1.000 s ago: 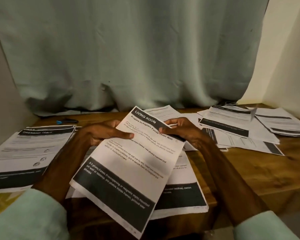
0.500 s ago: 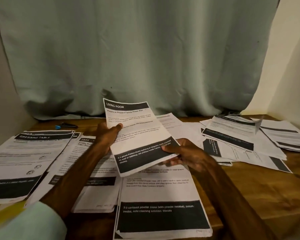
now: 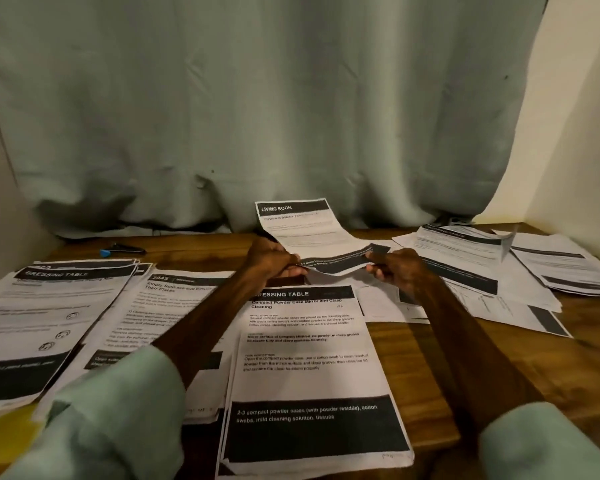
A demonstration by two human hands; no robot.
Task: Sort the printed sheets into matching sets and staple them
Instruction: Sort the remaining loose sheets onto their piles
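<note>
A printed sheet headed LIVING ROOM (image 3: 305, 230) stands tilted up at the far middle of the table. My left hand (image 3: 274, 261) pinches its lower left corner and my right hand (image 3: 392, 268) pinches its lower right edge. Below my hands lies a stack headed DRESSING TABLE (image 3: 309, 362). Another DRESSING TABLE pile (image 3: 45, 320) lies at the left, with a sheet about emptying suitcases (image 3: 160, 306) beside it. A dark stapler with a blue end (image 3: 122, 250) lies at the back left.
Several loose printed sheets (image 3: 471, 261) overlap at the right, and another pile (image 3: 568, 268) sits near the right wall. The wooden table (image 3: 430, 368) ends at a pale green curtain (image 3: 257, 116). A yellow item (image 3: 0, 431) shows at the lower left.
The LIVING ROOM sheet has gone from close in front of me to the far middle of the table. Both hands slid down to its lower edge, uncovering the DRESSING TABLE stack.
</note>
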